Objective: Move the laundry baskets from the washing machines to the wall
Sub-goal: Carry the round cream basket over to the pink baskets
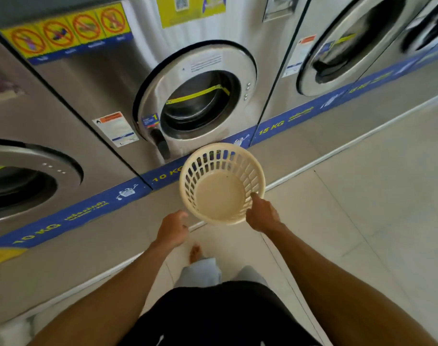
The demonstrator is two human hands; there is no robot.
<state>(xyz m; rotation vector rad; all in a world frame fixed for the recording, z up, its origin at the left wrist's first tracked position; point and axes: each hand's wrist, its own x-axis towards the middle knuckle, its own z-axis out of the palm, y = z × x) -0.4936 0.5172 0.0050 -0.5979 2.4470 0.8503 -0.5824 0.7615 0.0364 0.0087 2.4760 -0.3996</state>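
Basket (pixel 221 196): cream plastic, round, slotted sides, solid base, nothing inside. Held up in front of the middle washer (pixel 193 101), below its door and over the raised plinth (pixel 88 248), tipped so the open mouth faces the person.

Right hand (pixel 261 216): closed on the basket's near right rim, one finger hooked over the edge into the inside, knuckles up.

Left hand (pixel 173 229): just beside the basket's near left edge, fingers curled loosely; whether it touches the rim cannot be told, and it grips nothing that can be seen.

Middle washer: stainless front, round door shut, yellow strip across the glass, black handle at lower left of the door. Blue band (pixel 163 177) along its foot marked "10 KG".

Left washer (pixel 25 186): same make, door partly in view, blue band also marked "10 KG".

Right washer (pixel 342 46): larger door, band marked "15 KG".

Warning stickers (pixel 65 33): four red prohibition signs on yellow, above the middle machine, left side.

Floor (pixel 362 221): pale tiles, white strip along the plinth edge.

Person: black shorts (pixel 213 313), one bare foot (pixel 195 253) forward on the tiles, both forearms stretched toward the basket.
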